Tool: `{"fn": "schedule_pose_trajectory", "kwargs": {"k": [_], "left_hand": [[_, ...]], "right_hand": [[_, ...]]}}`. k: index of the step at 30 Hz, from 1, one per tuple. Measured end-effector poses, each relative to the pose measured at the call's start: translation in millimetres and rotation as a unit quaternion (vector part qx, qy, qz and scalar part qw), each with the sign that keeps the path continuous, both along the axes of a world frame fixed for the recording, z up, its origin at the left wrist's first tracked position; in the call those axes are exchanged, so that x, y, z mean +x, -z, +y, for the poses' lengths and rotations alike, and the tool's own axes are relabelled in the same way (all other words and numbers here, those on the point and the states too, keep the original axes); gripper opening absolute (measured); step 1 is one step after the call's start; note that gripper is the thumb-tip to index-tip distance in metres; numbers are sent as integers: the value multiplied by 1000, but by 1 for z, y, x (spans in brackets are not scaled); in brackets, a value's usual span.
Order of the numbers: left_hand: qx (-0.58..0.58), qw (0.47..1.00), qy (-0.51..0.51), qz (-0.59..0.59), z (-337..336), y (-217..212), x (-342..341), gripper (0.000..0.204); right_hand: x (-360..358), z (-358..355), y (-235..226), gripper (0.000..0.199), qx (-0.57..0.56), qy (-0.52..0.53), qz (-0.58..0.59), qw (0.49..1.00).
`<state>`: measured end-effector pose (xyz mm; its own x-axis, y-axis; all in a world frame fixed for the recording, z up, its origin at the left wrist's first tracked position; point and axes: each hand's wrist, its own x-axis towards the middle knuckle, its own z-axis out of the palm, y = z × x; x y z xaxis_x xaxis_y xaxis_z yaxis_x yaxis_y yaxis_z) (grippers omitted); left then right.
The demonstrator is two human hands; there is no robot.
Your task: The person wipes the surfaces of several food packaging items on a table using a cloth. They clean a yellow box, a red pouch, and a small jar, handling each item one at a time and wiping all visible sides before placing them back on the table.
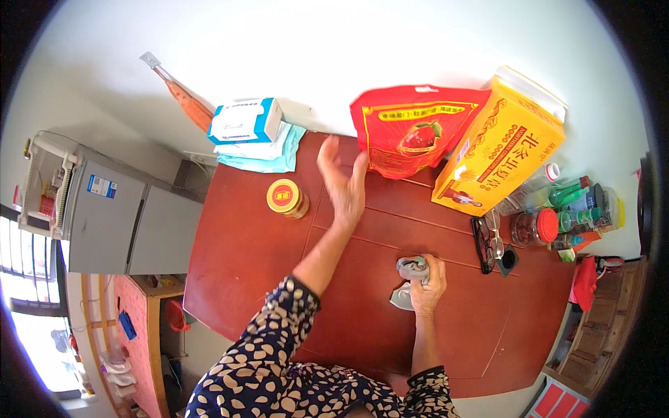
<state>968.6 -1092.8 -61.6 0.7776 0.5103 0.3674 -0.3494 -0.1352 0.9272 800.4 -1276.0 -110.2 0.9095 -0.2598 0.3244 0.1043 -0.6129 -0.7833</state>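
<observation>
My left hand (341, 182) is raised over the far middle of the red-brown table, fingers and thumb apart, with nothing in it. It is nearest to a red bag (390, 161) with a fruit picture, and left of it stands a jar (287, 198) with a yellow and red lid. Closer to me, my right hand (428, 284) is closed around a small grey rolled item (412, 267), whose exact kind I cannot make out. A pale grey-green piece (402, 297) shows beneath it; whether the two are joined is unclear.
A tall yellow box (498, 150) stands beside the red bag. Eyeglasses (492, 237), a red-lidded jar (535, 226) and several bottles crowd the right side. At the back left, a blue-white box (244, 120) rests on light-blue packs (261, 161). A grey fridge (108, 216) stands left.
</observation>
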Motion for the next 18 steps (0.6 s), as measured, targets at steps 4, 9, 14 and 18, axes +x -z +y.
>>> {"fn": "schedule_pose_trajectory", "kwargs": {"k": [4,9,14,18], "left_hand": [[58,988,-138,-22,26,33,-93,74],[152,933,-309,100,90,20,-101,73],[79,991,-95,-59,47,-18,-83,61],[64,995,57,45,25,-20,-18,52]], "right_hand": [[-1,0,4,28,3,-12,-2,1000],[-2,0,-2,31,-26,-11,27,999],[3,2,0,33,-57,-8,16,998],[2,1,0,32,-42,-16,8,999]]}}
